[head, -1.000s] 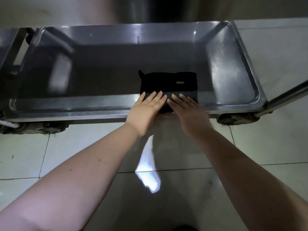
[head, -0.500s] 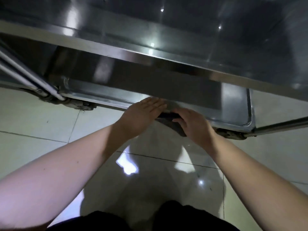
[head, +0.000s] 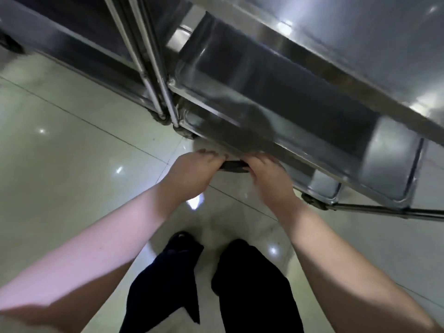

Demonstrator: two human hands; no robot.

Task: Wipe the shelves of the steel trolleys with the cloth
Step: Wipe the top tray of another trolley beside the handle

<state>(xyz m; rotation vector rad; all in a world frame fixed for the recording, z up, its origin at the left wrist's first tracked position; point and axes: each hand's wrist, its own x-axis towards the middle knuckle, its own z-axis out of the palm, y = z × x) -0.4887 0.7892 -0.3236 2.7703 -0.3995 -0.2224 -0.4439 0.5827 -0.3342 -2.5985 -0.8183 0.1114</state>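
Two curled grips, left hand (head: 192,171) and right hand (head: 269,180), on the dark cloth (head: 234,165) between them.

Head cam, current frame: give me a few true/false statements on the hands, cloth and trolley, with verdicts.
1. The left hand and the right hand both hold the cloth. True.
2. The cloth is white. False: it is dark, near black.
3. The cloth lies spread out in the middle of the steel shelf. False: it is bunched between the two hands at the shelf's near edge.
4. The floor is glossy pale tile. True.
5. Two upright posts stand side by side at the shelf's left corner. True.
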